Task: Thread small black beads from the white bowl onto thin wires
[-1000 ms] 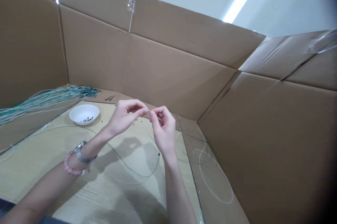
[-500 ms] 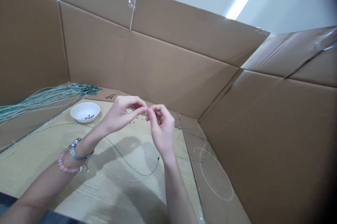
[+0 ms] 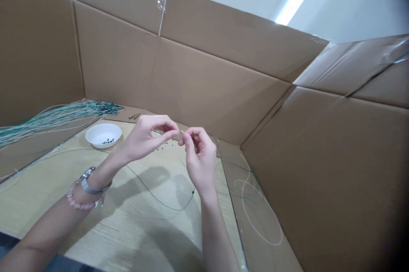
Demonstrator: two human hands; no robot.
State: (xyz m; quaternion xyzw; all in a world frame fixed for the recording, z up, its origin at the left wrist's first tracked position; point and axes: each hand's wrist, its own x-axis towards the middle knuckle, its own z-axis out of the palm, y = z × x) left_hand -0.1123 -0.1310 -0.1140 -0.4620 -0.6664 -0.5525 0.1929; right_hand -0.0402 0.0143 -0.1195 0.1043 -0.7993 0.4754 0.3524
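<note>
Nearest, at lower left: pink bead bracelet (image 3: pixel 76 202) and metal watch (image 3: pixel 90 186) on the left wrist, above a pale tabletop (image 3: pixel 137 233). A thin green strand (image 3: pixel 159 201) sags across the middle of it, passing behind the left forearm and curving up by the right wrist; one black bead (image 3: pixel 193 192) appears to sit on it there. Beyond that the strand is lost behind the right hand; cannot tell whether it is held. Left hand (image 3: pixel 142 138) raised, thumb and forefinger pinched. Right hand (image 3: pixel 202 159) opposite, likewise pinched, its other fingers curled. Between the two sets of fingertips, a tiny pale piece (image 3: pixel 182 132), apparently gripped from both sides; too small to identify. Tally, by judgement: one bead on the strand as far as shows, the work at the fingertips unfinished, and plenty of beads unused. Several loose beads (image 3: pixel 166 143) lie on the tabletop just past the left hand; more dark beads (image 3: pixel 108 141) lie in the white bowl (image 3: pixel 98 130). To the right, a pale loop of strand (image 3: pixel 276 244) on cardboard. Farther back, small dark slender items (image 3: pixel 134 116), then a bundle of green and white strands (image 3: pixel 73 114), dark at one end; whether finished, unclear. Cardboard walls (image 3: pixel 211 72) behind.
</note>
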